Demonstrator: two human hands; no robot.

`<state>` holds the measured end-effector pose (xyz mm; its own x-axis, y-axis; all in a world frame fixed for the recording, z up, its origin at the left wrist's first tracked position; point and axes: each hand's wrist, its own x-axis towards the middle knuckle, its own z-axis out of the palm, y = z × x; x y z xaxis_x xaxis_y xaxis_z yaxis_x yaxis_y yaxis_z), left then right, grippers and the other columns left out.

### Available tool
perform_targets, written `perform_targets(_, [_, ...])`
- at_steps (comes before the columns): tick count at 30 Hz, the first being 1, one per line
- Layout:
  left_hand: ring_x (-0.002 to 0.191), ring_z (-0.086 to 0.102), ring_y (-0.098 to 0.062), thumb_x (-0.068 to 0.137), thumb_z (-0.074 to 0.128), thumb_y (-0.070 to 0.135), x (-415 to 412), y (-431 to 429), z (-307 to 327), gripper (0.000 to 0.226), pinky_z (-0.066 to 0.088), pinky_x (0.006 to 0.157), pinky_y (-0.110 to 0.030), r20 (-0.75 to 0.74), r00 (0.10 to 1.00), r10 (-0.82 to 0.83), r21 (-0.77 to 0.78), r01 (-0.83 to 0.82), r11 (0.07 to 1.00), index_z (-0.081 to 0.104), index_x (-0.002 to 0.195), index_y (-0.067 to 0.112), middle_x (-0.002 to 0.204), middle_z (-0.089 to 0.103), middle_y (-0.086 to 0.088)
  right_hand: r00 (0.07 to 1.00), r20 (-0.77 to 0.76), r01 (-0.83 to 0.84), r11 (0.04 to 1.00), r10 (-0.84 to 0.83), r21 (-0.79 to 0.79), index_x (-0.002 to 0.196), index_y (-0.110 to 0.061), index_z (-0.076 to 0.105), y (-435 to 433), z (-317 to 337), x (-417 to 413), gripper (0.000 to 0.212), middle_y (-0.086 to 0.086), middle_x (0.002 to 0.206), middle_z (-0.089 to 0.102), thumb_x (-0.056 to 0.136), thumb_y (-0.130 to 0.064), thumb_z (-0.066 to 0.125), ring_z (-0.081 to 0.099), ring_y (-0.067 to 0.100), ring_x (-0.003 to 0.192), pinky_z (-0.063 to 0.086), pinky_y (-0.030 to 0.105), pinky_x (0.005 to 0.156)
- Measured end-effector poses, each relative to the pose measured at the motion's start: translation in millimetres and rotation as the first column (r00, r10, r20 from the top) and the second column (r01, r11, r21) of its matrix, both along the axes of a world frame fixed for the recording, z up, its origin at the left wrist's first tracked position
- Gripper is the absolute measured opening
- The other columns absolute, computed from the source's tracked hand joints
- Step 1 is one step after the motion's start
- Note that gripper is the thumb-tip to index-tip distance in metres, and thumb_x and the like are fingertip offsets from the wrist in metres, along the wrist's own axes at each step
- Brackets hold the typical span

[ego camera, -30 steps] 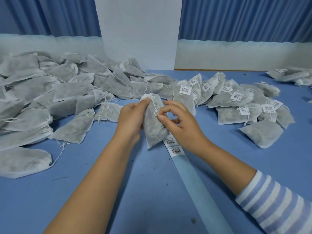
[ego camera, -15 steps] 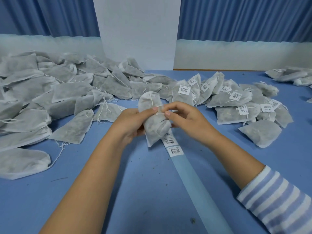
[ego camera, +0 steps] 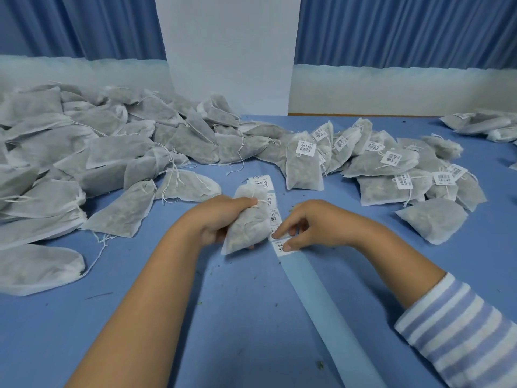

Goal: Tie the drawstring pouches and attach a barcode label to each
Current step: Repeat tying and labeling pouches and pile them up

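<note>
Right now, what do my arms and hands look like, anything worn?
The left hand and right hand are bare: no gloves, rings or watch show. The left arm is bare to the frame's edge. The right arm wears a sleeve with blue and white stripes, ending partway up the forearm.

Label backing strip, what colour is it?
The backing strip is pale blue; head view.

Blue table [ego camera: 84,345], blue pleated curtains [ego camera: 405,29] behind, a white pillar [ego camera: 228,51] between them.
</note>
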<state>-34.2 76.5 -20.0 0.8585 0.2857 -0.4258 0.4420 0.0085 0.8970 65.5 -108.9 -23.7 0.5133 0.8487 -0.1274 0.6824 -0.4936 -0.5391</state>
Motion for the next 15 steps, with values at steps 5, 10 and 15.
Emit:
perform_targets(5, [0.066,0.073,-0.030,0.097,0.062,0.024,3,2,-2,0.024,0.062,0.059,-0.049,0.032,0.997,0.065,-0.140,-0.060,0.988,0.063,0.099,0.001,0.078,0.074,-0.017,0.999,0.046,0.012,0.999,-0.014,0.036,0.099,-0.033,0.078,1,-2,-2,0.020,-0.008,0.088,0.057,0.079,-0.030,0.080,0.057,0.008,0.080,0.044,0.019,0.075])
perform_targets(10, [0.063,0.072,-0.027,0.096,0.062,0.024,4,4,-2,0.023,0.061,0.058,-0.049,0.047,0.992,0.118,-0.132,-0.111,0.985,0.062,0.101,0.001,0.075,0.074,-0.015,0.998,0.063,0.006,0.999,-0.008,0.041,0.094,-0.030,0.078,3,-3,-4,0.016,-0.007,0.090,0.058,0.079,-0.027,0.081,0.054,0.001,0.074,0.042,0.013,0.071])
perform_targets(15, [0.101,0.070,-0.037,0.095,0.065,0.030,4,10,-3,0.039,0.053,0.096,-0.056,0.021,0.994,0.105,-0.006,-0.104,0.995,0.062,0.118,-0.001,0.108,0.072,-0.020,0.981,0.121,0.156,0.987,-0.149,-0.051,0.115,-0.027,0.062,3,-7,0,0.045,-0.010,0.100,0.056,0.076,-0.042,0.080,0.055,0.005,0.083,0.045,0.021,0.079])
